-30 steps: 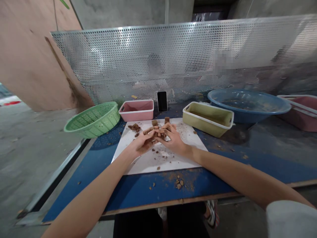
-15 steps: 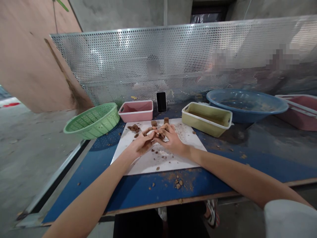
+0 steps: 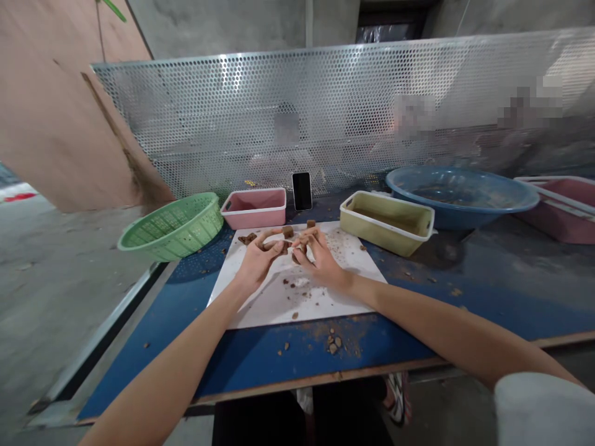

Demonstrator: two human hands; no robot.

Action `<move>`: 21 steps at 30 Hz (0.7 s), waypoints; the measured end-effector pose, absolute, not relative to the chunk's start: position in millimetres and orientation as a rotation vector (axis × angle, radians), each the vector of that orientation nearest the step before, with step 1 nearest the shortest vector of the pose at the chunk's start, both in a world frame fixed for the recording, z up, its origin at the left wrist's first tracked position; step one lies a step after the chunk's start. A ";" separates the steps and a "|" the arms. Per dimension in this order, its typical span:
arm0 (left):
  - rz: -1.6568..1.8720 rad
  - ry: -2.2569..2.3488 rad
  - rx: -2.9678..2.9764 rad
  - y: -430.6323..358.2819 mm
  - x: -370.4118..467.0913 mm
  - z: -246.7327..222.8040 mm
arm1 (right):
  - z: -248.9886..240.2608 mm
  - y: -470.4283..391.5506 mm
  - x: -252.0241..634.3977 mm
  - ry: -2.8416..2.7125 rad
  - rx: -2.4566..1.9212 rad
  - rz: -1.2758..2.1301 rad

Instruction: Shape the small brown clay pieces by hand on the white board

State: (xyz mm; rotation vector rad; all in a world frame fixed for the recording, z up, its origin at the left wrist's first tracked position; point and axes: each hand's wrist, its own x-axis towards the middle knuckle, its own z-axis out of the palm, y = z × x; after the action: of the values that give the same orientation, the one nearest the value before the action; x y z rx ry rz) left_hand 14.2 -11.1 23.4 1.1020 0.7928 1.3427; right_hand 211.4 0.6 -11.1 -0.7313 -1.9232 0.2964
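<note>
Over a white board (image 3: pixel 260 306), both hands work close together on brown clay. My left hand (image 3: pixel 255 259) is closed, thumb and fingers pinching a piece of clay largely hidden by the fingertips. Beside it, my right hand (image 3: pixel 321 260) has its fingers curled round a clay lump (image 3: pixel 297 253). A narrow gap lies between the fingertips of the two hands. Just beyond them stand a small brown clay block (image 3: pixel 288 231) and a second clay block (image 3: pixel 311 223). Another rough clay lump (image 3: pixel 246 239) lies by my left hand, and dark crumbs (image 3: pixel 292 284) are scattered below.
A green basket (image 3: pixel 174 229), pink bin (image 3: pixel 253 218), phone (image 3: pixel 302 191), yellow-green bin (image 3: pixel 381 230) and blue basin (image 3: pixel 458 214) line the back of the blue table (image 3: pixel 260 365). Behind them rises a perforated metal panel (image 3: pixel 260 87). Dry bits (image 3: pixel 333 344) lie near the front edge.
My hands have drawn slightly apart. The left one has shifted left and away from me, now partly covering the rough clay lump; the right has barely moved.
</note>
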 end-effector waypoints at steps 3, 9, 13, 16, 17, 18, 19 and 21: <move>1.355 0.822 1.146 -8.5 11.6 21.0 | -9.1 0.3 211.4 -1.960 -0.712 0.285; 1.260 0.850 1.217 -7.7 8.6 17.7 | -5.6 -2.3 210.5 -1.962 -0.729 0.297; 1.271 0.840 1.213 -6.9 7.8 17.6 | -6.2 -2.7 210.7 -1.980 -0.698 0.286; 1.239 0.847 1.223 -7.5 8.1 19.3 | -7.4 -1.8 210.4 -2.012 -0.677 0.275; 1.230 0.846 1.224 -7.9 8.2 20.1 | -7.5 -1.7 210.2 -1.997 -0.680 0.277; 1.229 0.843 1.220 -8.3 8.4 20.8 | -7.4 -1.6 210.2 -1.977 -0.685 0.280; 1.230 0.838 1.216 -8.7 8.5 21.4 | -7.0 -1.8 210.3 -1.959 -0.687 0.283; 1.226 0.836 1.215 -9.2 8.7 21.9 | -5.9 -2.4 210.9 -1.954 -0.670 0.292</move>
State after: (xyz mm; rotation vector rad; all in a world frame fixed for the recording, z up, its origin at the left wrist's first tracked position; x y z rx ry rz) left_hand 8.7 -9.2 21.9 1.2151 0.8356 1.2264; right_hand 210.9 -2.4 -5.9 -0.6700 -1.9544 0.2922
